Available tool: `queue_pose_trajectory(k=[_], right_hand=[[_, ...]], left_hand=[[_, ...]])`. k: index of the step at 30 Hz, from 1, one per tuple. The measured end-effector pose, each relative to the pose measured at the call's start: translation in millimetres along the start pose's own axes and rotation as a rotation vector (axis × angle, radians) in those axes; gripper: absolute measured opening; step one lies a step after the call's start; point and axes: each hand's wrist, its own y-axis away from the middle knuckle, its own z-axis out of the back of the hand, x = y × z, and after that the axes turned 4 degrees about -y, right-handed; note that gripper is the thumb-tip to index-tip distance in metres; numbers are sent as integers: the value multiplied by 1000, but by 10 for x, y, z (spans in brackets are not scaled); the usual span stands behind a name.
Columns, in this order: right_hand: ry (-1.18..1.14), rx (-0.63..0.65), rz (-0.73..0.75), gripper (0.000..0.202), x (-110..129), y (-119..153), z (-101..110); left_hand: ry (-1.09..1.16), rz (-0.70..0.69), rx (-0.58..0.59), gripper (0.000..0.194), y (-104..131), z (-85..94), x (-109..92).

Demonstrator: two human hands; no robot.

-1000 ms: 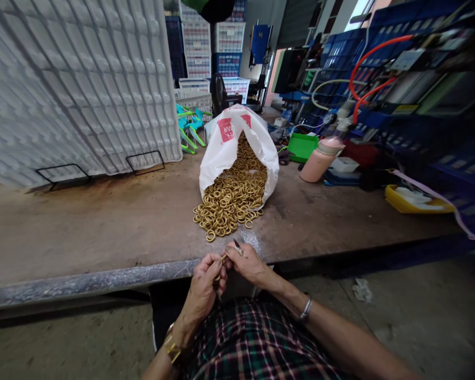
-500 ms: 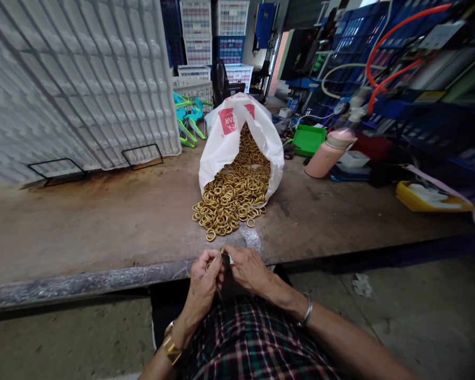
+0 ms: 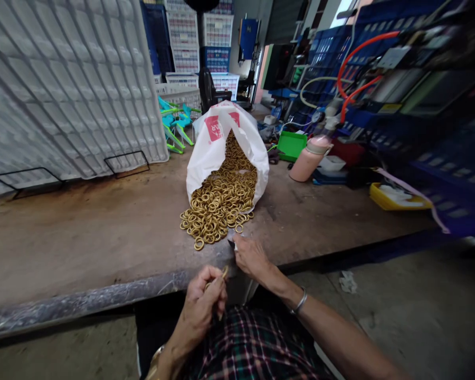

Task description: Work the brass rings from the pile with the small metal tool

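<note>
My left hand is closed at the table's front edge, with a brass-coloured ring pinched between thumb and finger. Part of another ring seems to show inside its curled fingers. To the right and farther forward, my right hand grips a small tool with a dark pointed tip and a bit of white beside it; the fingers hide the rest. Just beyond that hand, many brass-coloured rings spill out of a white plastic bag with red print, lying open towards me.
White ribbed panels stand on the left in black wire holders. A pink bottle, a green tray and a yellow tray are on the right of the brown table. Crates are stacked behind.
My hands were together and have come apart. The right hand has moved forward to the edge of the ring pile with the dark-tipped tool; the left still holds a ring. The view has shifted right.
</note>
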Motion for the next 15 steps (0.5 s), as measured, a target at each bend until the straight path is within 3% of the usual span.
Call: queue_pose_trajectory(k=[3,6,12,15], right_hand=[[-2,-157,-96,22,-167,-125,58],[5,-233,-182,18,-273,-221,71],[31,-210,-243,22,-297,-336,7],[16,-186,-230,20,-299,-373,8]], left_hand=[[237,44,-13,23,-78,15,32],[304,83,-34,26,-155,68,70],[488,164,-70,19,-217,176,134],[592,198,-58,24,-253,213,133]])
